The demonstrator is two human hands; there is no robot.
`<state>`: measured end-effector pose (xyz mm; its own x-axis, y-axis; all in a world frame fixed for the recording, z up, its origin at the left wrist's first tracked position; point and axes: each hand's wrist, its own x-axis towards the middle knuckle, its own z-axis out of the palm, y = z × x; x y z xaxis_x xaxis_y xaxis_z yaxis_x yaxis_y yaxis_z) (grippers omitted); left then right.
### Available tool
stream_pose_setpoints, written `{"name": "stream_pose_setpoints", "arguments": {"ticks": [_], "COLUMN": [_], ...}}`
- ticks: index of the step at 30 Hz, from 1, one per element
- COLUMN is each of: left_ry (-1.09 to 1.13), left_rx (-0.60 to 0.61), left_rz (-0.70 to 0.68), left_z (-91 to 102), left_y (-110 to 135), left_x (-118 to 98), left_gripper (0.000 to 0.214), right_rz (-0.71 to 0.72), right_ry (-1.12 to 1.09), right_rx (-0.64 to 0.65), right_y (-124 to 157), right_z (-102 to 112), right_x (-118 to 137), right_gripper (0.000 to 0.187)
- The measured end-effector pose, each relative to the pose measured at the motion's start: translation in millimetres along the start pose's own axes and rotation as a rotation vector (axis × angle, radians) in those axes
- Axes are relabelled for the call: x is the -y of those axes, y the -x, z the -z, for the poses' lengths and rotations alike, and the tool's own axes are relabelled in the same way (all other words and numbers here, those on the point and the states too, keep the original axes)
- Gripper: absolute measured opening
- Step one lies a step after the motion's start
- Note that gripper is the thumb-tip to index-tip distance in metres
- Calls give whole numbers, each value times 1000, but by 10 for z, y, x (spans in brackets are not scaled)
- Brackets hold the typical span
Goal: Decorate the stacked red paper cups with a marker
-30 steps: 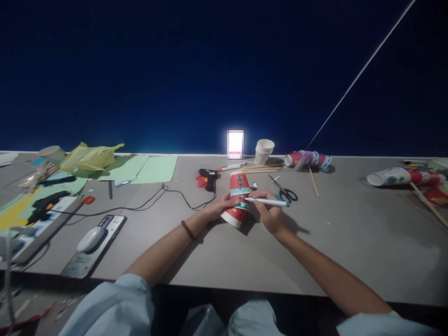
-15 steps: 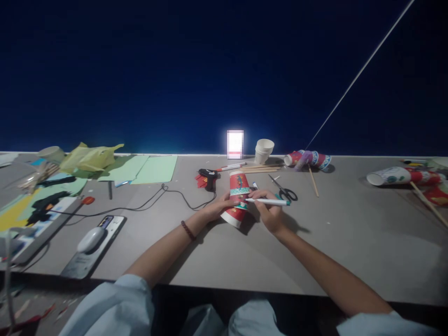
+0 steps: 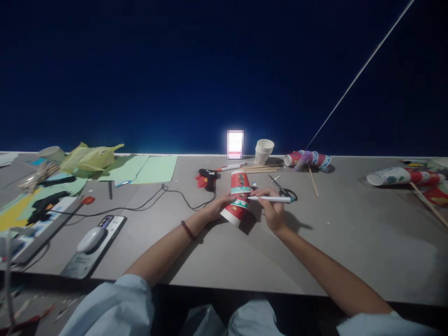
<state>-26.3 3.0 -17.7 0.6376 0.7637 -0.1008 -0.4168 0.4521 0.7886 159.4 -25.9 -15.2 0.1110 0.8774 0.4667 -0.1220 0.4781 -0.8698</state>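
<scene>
My left hand (image 3: 220, 207) is closed on the left side of a red patterned paper-cup piece (image 3: 240, 181), which looks like cups joined end to end, with teal and white bands and a white rim at the near end. It tilts over the table in front of me. In my right hand (image 3: 272, 212) is a white marker pen (image 3: 275, 199), lying nearly level, its tip pointing left at the middle of the cup piece. Whether the tip touches the paper I cannot tell.
Beyond my hands lie a glue gun (image 3: 209, 179), wooden sticks (image 3: 262, 168), scissors (image 3: 289, 194) and stacked paper cups (image 3: 264, 150). Decorated cup pieces (image 3: 317, 160) rest at right. To the left are a power strip (image 3: 47, 231), a phone (image 3: 79, 263) and green paper (image 3: 156, 169).
My right hand and the marker pen have shifted slightly to the right. The cup piece has moved very little, and my left hand still holds it.
</scene>
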Motion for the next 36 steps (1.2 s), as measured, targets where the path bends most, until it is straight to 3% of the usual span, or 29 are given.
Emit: {"name": "stream_pose_setpoints", "arguments": {"ticks": [10, 19, 36], "left_ry": [9, -43, -73], "left_rx": [-12, -98, -88], "left_rz": [-7, -15, -17], "left_z": [49, 18, -2], "left_y": [-53, -2, -1], "left_x": [55, 44, 45], "left_gripper": [62, 58, 62], "right_rz": [29, 106, 129], "right_ry": [40, 167, 257], "right_rx": [26, 98, 102], "right_y": [11, 47, 48], "right_z": [-3, 17, 18], "right_x": [28, 27, 37], "right_gripper": [8, 8, 7]}}
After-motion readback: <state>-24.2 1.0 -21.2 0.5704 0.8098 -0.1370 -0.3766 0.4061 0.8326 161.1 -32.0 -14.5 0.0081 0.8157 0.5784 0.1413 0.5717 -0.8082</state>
